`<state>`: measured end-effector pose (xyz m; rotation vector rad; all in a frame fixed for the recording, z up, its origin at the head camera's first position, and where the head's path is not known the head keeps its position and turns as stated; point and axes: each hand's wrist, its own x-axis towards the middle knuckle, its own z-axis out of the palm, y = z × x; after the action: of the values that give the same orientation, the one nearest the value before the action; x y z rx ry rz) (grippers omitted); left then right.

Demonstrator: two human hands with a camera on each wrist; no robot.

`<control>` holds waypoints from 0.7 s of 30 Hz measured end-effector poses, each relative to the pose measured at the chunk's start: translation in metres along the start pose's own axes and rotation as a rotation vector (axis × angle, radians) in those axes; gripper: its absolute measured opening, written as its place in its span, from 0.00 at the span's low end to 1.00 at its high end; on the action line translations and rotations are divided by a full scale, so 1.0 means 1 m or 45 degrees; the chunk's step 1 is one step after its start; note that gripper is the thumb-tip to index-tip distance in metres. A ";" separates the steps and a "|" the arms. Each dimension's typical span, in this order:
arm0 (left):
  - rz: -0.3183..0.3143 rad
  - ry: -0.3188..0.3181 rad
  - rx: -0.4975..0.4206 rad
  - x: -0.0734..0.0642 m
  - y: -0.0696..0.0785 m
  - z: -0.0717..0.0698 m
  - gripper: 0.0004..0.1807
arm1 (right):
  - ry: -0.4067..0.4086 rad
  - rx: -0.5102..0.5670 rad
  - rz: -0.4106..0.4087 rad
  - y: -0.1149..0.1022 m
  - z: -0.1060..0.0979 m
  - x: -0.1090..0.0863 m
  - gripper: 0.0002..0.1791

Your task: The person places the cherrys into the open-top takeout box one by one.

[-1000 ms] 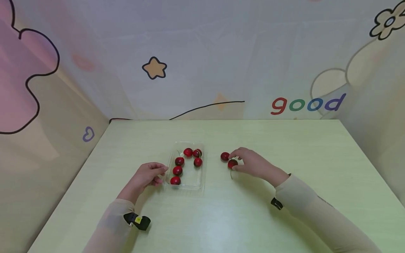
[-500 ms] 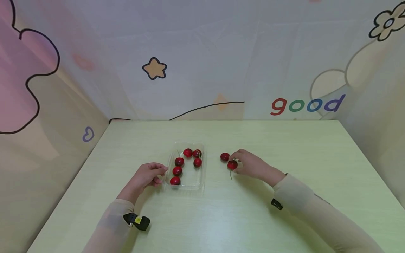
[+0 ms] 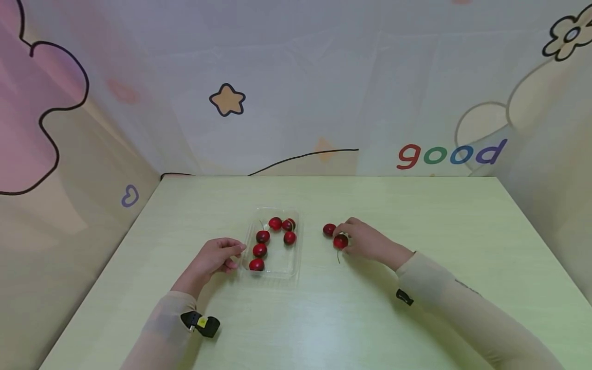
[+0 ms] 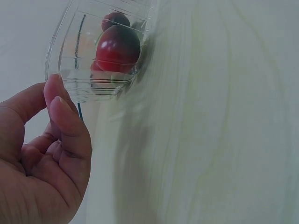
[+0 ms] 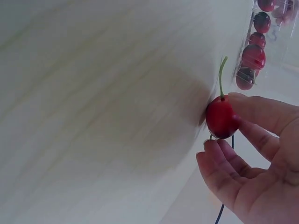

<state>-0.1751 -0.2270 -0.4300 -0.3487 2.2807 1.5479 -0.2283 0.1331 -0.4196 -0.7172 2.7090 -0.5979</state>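
A clear plastic box (image 3: 276, 270) lies on the table with several dark red cherries inside. My left hand (image 3: 215, 259) pinches its left rim between thumb and fingertips; in the left wrist view, that hand (image 4: 51, 154) is at the box's corner (image 4: 100, 95). To the right of the box, my right hand (image 3: 365, 240) has thumb and fingers around a stemmed cherry (image 3: 340, 242) resting on the table. The right wrist view shows the thumb against this cherry (image 5: 222, 117), its green stem sticking out. Another loose cherry (image 3: 329, 229) sits just beyond, near the fingertips.
The pale wooden table (image 3: 416, 205) ends at a printed cloth backdrop (image 3: 296, 92) behind, with cloth on both sides too. Each sleeve carries a black wrist device, such as the left one (image 3: 201, 324).
My right fingers have come down a little closer around the near cherry, and the right wrist has shifted slightly left. The left hand, the box and the cherries in it stay put.
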 end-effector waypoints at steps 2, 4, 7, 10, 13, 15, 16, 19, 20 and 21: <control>-0.002 0.004 -0.003 0.000 0.000 0.000 0.20 | -0.015 0.020 0.024 -0.001 0.000 0.002 0.19; -0.003 0.007 -0.004 0.000 0.000 0.000 0.20 | -0.025 0.031 0.032 -0.002 0.000 0.003 0.18; -0.004 0.010 -0.004 0.000 0.000 0.000 0.20 | -0.036 0.025 0.025 -0.004 -0.002 0.003 0.17; -0.002 0.006 0.000 0.000 0.000 0.000 0.20 | -0.036 -0.003 0.010 -0.004 -0.003 0.003 0.17; -0.008 0.008 0.000 0.000 0.001 0.000 0.20 | -0.036 -0.001 0.016 -0.005 -0.003 0.004 0.16; -0.016 0.009 -0.004 0.001 0.001 0.000 0.20 | -0.040 0.000 0.019 -0.005 -0.003 0.005 0.16; -0.019 0.008 -0.004 0.001 0.001 0.000 0.20 | -0.046 0.003 0.022 -0.004 -0.002 0.005 0.16; -0.016 0.003 -0.005 0.001 -0.001 0.000 0.20 | -0.058 -0.001 0.029 -0.004 -0.001 0.006 0.16; -0.015 0.003 -0.004 0.001 -0.001 -0.001 0.20 | -0.062 -0.003 0.031 -0.004 -0.001 0.006 0.16; -0.014 0.004 -0.002 0.001 -0.002 -0.001 0.20 | -0.065 -0.008 0.028 -0.004 -0.001 0.006 0.16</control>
<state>-0.1756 -0.2281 -0.4316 -0.3636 2.2759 1.5453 -0.2323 0.1268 -0.4178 -0.6937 2.6698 -0.5586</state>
